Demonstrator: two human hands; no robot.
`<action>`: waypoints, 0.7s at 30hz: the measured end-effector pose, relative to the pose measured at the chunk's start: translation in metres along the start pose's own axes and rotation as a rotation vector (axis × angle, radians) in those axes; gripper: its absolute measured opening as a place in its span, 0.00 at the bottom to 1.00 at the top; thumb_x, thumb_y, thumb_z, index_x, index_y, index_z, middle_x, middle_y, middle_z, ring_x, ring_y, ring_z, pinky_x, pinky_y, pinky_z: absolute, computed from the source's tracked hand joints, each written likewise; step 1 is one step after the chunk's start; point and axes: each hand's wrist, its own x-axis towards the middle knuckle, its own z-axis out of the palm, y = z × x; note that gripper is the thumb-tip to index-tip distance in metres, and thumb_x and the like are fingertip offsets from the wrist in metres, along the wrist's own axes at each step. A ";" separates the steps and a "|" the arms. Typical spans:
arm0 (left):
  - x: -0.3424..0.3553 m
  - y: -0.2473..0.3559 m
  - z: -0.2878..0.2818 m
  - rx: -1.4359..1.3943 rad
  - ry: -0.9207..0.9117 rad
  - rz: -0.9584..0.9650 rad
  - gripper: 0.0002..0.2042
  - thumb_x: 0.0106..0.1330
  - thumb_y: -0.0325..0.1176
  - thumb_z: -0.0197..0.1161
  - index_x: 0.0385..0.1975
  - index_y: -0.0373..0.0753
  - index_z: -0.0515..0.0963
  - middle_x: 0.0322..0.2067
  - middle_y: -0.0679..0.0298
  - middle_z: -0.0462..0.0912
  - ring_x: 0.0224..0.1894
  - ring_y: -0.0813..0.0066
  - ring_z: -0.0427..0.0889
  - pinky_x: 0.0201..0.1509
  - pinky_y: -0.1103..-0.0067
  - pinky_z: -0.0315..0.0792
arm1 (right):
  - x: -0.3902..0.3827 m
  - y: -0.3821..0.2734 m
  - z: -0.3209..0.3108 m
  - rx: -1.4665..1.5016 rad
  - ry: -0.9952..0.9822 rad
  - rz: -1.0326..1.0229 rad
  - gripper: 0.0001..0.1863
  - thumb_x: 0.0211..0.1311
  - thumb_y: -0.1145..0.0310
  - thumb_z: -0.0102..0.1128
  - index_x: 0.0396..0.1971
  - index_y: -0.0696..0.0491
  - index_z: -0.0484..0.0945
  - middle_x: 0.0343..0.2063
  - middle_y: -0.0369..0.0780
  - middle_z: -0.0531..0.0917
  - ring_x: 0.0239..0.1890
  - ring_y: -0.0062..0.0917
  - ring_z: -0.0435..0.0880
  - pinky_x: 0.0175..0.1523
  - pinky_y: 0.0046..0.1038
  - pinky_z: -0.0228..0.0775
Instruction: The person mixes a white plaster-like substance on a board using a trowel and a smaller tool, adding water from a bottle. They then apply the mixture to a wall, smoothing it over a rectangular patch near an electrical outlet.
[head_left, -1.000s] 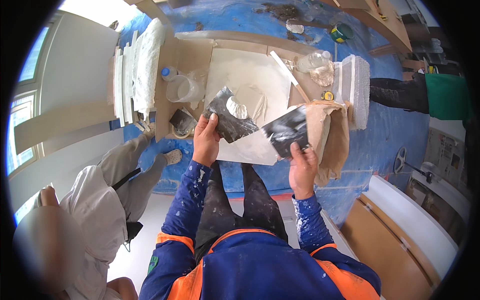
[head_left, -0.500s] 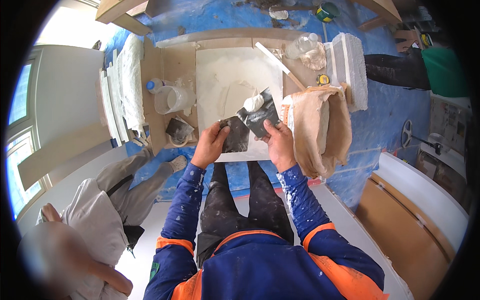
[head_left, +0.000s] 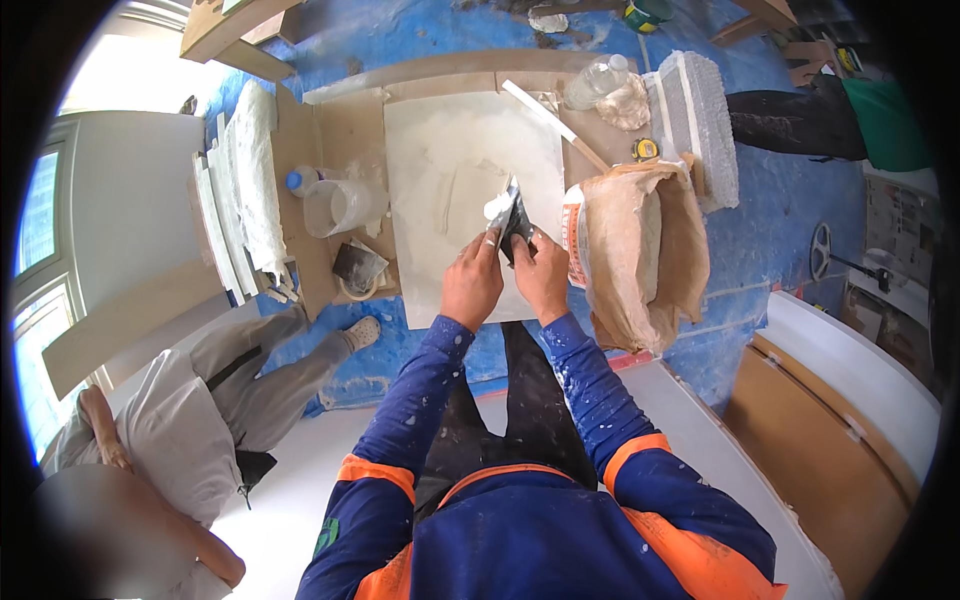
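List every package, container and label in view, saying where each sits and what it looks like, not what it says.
Brown paper sack: right of the white board, open, crumpled, its printed white and red side facing the board.
Clear plastic bottle: beyond the sack, lying down.
Translucent plastic jug: left of the board, upright.
Small yellow tape measure: above the sack.

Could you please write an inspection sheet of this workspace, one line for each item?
Surface: white board smeared with plaster, on brown panels over blue sheet.
Job's things: two dark trowels pressed together, a white plaster lump on them.
Clutter: paper sack, plastic jug, bottle, tape measure, foam block.
Grippers: left hand and right hand each grip a trowel.
Cables: nothing seen.
Surroundings: seated person at left, window, another person's leg at right.
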 end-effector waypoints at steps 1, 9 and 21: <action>0.006 -0.007 0.011 0.015 0.007 -0.027 0.12 0.71 0.28 0.56 0.50 0.36 0.79 0.42 0.50 0.86 0.38 0.47 0.86 0.41 0.59 0.80 | -0.001 0.001 0.000 -0.006 -0.005 -0.004 0.11 0.65 0.67 0.60 0.33 0.61 0.81 0.23 0.52 0.84 0.28 0.48 0.85 0.35 0.42 0.74; 0.032 -0.094 0.025 -0.461 0.065 -0.570 0.13 0.77 0.38 0.54 0.48 0.34 0.78 0.34 0.51 0.86 0.35 0.57 0.86 0.42 0.67 0.78 | -0.047 0.062 -0.024 -0.002 0.048 0.056 0.15 0.69 0.64 0.62 0.44 0.61 0.82 0.30 0.50 0.86 0.32 0.39 0.87 0.38 0.34 0.77; -0.016 -0.050 0.000 -1.897 -0.135 -1.261 0.09 0.75 0.33 0.45 0.33 0.41 0.71 0.17 0.70 0.65 0.15 0.80 0.61 0.15 0.83 0.56 | -0.052 -0.004 0.013 0.183 0.018 -0.389 0.18 0.63 0.81 0.57 0.53 0.55 0.82 0.48 0.45 0.85 0.48 0.41 0.86 0.51 0.36 0.80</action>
